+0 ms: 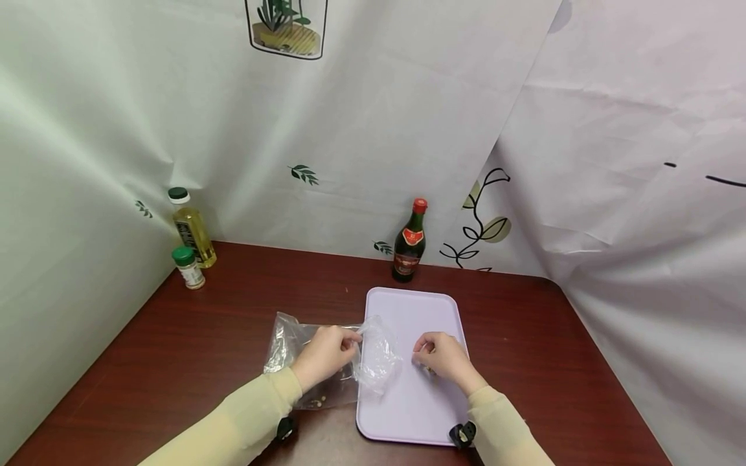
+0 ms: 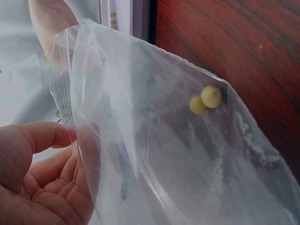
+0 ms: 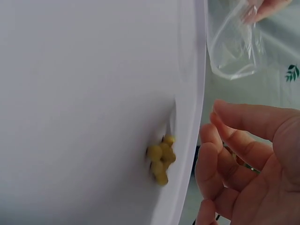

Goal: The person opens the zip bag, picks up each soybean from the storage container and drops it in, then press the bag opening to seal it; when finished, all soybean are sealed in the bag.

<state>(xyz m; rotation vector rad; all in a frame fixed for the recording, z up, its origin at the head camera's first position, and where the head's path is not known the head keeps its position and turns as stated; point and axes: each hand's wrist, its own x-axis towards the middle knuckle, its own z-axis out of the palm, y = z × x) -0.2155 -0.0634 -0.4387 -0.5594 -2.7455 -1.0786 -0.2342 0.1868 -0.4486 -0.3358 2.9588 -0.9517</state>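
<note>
My left hand (image 1: 327,353) pinches the rim of a clear zip bag (image 2: 154,108) between thumb and fingers. Two round yellow beans (image 2: 211,97), like soybeans, show through its plastic in the left wrist view. The bag's mouth side overlaps the left part of a pale lilac tray (image 1: 408,304). Over the tray's right part, my right hand (image 1: 444,357) has curled fingers, its thumb tip meeting the forefinger. No item shows between these tips. A small cluster of yellow beans (image 3: 161,159) lies on the tray by its rim, close to the right fingertips.
A dark green bottle with a red cap (image 1: 409,243) stands behind the tray. At the back left are an oil bottle (image 1: 195,233) and a small green-lidded jar (image 1: 189,268). White printed cloth (image 1: 350,129) hangs around the dark red-brown table (image 1: 146,349).
</note>
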